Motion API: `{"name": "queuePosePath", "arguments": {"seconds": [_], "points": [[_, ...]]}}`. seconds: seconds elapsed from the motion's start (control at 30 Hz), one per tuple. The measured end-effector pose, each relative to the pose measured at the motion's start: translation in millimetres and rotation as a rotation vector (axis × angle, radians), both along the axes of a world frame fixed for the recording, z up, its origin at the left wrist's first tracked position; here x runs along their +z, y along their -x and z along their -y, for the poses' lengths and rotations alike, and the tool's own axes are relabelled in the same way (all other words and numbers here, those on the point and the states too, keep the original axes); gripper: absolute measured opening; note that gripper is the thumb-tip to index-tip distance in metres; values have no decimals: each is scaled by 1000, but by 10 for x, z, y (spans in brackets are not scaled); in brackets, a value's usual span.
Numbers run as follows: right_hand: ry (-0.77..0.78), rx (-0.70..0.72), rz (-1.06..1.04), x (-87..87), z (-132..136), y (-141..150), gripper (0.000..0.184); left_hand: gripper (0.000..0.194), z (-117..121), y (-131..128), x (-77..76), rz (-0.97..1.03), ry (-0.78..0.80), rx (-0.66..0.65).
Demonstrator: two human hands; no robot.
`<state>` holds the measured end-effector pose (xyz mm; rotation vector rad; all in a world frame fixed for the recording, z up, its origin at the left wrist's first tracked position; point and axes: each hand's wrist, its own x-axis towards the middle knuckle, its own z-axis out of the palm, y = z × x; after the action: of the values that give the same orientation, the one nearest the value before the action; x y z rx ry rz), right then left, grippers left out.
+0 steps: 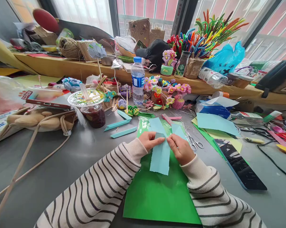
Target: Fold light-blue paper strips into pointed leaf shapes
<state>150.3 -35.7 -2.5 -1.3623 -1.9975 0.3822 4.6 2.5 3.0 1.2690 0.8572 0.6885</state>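
Observation:
Both hands pinch a light blue strip of paper (pixel 159 160) with a lengthwise crease and a ragged lower edge. My left hand (pixel 148 141) grips its left side, thumb on top. My right hand (pixel 180 148) closes on the right edge, fingertips almost meeting the left thumb. Beneath the hands lies a green sheet in a clear sleeve (pixel 159 199). Another light blue strip (pixel 179 130) rests on it behind the right hand. Small scissors (pixel 195 143) lie just right of that hand, partly hidden. Folded blue strips (pixel 124 132) are on the table to the left.
A lidded drink cup (pixel 93 115) and a water bottle (pixel 138 85) stand behind. To the right are a phone (pixel 240 164) and a blue paper sheet (pixel 217 124). A bag with cords (pixel 40 122) sits at left. Craft flowers (pixel 166 88) line the back.

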Motion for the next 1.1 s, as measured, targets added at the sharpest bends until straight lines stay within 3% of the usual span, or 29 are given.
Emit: {"name": "queuePosePath", "arguments": {"seconds": [0.27, 0.4, 0.57, 0.77, 0.9, 1.03, 1.1], "points": [[-10, -77, 32, -4, 1, 0, 29, 33, 7, -10, -2, 48, 39, 25], [37, -136, -76, 18, 24, -20, 33, 30, 7, -1, -26, 10, 39, -59], [80, -36, -130, 28, 28, -14, 25, 29, 22, 7, -19, -28, -39, -200], [84, -5, -204, 6, 29, 24, 25, 29, 43, 9, 14, -24, -10, -232], [134, -118, -422, -21, 13, -2, 27, 38, 5, 21, 1, -5, 71, -172], [283, -250, -768, -48, -36, -70, 30, 59, -89, 28, -36, 145, 277, -51], [304, -283, -908, -57, -60, -92, 30, 53, -120, 28, -52, 169, 322, 17]]}}
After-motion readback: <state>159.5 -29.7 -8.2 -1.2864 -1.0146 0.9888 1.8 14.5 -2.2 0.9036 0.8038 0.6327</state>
